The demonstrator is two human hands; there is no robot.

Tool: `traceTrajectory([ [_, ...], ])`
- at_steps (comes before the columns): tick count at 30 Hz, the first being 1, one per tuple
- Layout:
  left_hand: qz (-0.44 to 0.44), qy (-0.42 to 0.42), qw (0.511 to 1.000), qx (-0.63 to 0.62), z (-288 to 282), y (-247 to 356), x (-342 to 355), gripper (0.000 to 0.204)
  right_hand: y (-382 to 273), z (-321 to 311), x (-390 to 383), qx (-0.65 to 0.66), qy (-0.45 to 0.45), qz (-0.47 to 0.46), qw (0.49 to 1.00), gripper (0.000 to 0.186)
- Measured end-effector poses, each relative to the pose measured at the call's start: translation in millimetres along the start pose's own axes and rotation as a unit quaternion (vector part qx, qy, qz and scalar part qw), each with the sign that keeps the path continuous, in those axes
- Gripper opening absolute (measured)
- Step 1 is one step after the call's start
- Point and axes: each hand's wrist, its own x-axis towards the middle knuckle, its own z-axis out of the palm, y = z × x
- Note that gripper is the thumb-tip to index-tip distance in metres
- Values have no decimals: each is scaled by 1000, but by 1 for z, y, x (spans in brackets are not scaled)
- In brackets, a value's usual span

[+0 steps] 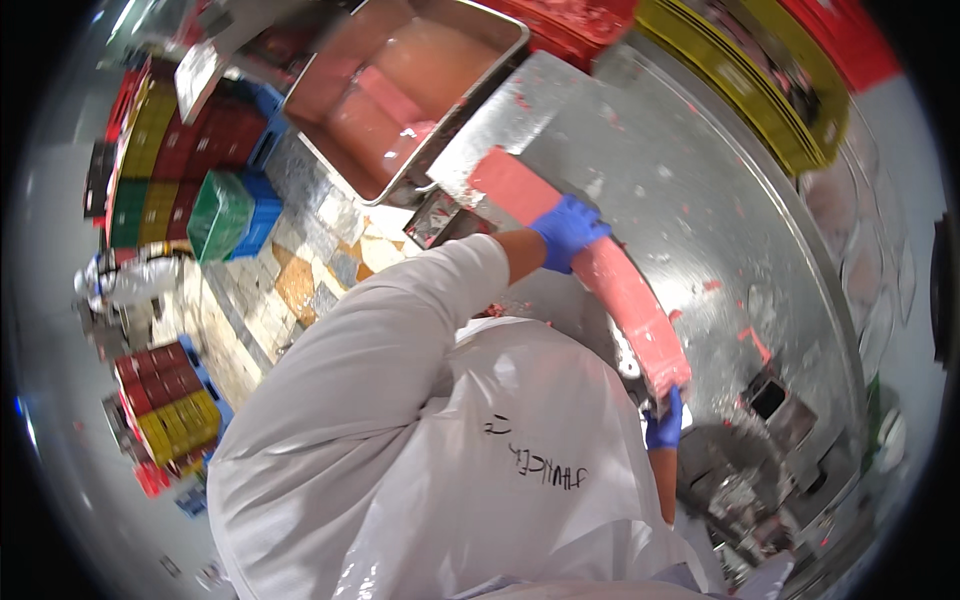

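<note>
A long pink slab (pixel 625 300) of what looks like minced meat lies diagonally on the steel table (pixel 740 230). My left hand (pixel 570 230) in a blue glove is closed over it above the middle, its fingers across the slab. My right hand (pixel 663 420), also blue-gloved, grips the lower end beside my white apron. Pink scraps dot the steel near the slab, and a small metal part (pixel 775 400) sits to the right of my right hand.
A deep steel tub (pixel 350 120) with pink residue stands top left of the table. Red (pixel 560 20) and yellow (pixel 730 80) crates line the far side. Left are stacked crates (pixel 170 400), a green-lined blue bin (pixel 225 215) and a person in white (pixel 140 280) on the tiled floor.
</note>
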Motion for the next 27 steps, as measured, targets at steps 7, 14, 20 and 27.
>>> traceTrajectory([
  [7,17,81,996,32,41,-7,-17,63,-6,-29,39,-71,-113,101,986,37],
  [14,-126,28,988,79,-24,-87,-103,80,-42,154,76,-202,-256,95,940,27],
  [20,-93,99,990,30,-51,-106,-140,80,-33,422,83,-327,-408,48,851,47],
  [27,-284,103,953,-34,-18,-135,-140,47,-30,509,37,-409,-391,-171,807,57],
])
